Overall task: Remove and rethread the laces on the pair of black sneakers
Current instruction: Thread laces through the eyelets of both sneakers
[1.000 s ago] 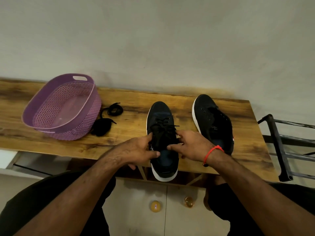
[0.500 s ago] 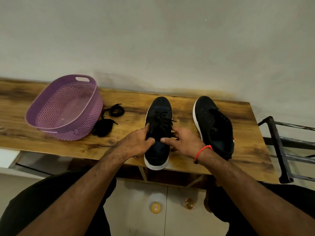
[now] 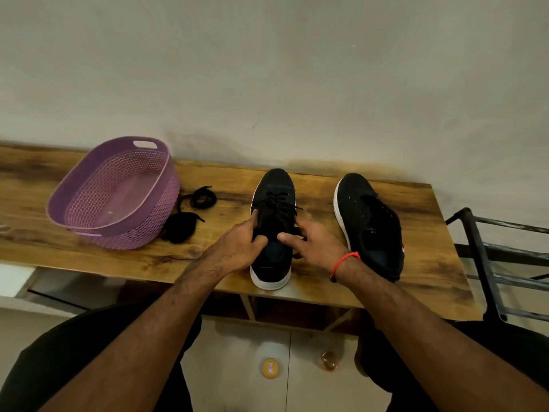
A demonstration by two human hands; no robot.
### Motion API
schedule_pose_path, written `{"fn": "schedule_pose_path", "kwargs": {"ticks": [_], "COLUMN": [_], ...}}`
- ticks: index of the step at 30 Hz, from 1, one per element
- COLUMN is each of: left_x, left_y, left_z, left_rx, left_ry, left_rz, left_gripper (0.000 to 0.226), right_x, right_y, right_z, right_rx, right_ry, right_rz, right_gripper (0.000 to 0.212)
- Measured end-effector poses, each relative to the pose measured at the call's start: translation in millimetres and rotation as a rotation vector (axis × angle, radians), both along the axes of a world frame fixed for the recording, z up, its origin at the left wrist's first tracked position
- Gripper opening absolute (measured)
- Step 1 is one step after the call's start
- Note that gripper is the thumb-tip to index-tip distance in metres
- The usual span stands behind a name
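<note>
A laced black sneaker (image 3: pixel 274 194) with a white sole stands toe-away in the middle of the wooden table (image 3: pixel 421 221). My left hand (image 3: pixel 237 248) grips its left side at the collar, thumb on the tongue. My right hand (image 3: pixel 315 242), with a red thread at the wrist, holds the right side, thumb across the opening. The second black sneaker (image 3: pixel 368 221) lies to the right with bare eyelets and no lace. A loose black lace (image 3: pixel 190 215) lies bundled left of the laced shoe.
A purple perforated basket (image 3: pixel 116 194) sits at the table's left, beside the loose lace. A black metal rack (image 3: pixel 490 263) stands off the table's right end. A plain wall rises right behind the table. Two small round objects lie on the floor below.
The laced sneaker has slid away from me, off the front edge and further onto the table. Both hands travelled with it and kept their hold.
</note>
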State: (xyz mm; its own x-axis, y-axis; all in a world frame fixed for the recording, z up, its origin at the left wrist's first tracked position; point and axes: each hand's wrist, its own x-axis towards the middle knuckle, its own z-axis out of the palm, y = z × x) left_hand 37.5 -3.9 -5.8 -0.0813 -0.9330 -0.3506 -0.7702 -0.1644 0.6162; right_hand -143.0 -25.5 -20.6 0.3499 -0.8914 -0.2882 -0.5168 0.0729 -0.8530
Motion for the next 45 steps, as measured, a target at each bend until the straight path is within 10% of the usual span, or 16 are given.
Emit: {"fn": "schedule_pose_path", "kwargs": {"ticks": [6,14,22,27,45], "left_x": [7.2,152.5,220.2,213.5,236.1], "left_y": [4.7,-20.1,-47.8,-55.6,-56.2], "left_z": [38.9,85.7,29.2,10.3,37.4], "left_rx": [0.044,-0.532,0.285,0.299,-0.301], "left_ry": [0.046,-0.053,-0.545,-0.601,0.234], "left_rz": [0.032,0.503,0.180,0.283,0.678], "left_gripper": [0.064,0.015,0.041,0.056,0.023], "right_x": [-12.6,-22.1,-9.0,-3.6,14.9], "right_y": [-5.2,-7.9,-10.5,-17.5,-18.2], "right_z": [12.4,45.0,34.2,30.4,24.5], "right_rx": [-0.136,-0.372,-0.394,-0.416,-0.409], "right_ry": [0.080,-0.079,-0.025,-0.024,-0.056], "right_rz": [-0.020,-0.167,-0.107,-0.093,-0.044], "right_gripper": [0.052,0.027,0.025,0.026,0.029]}}
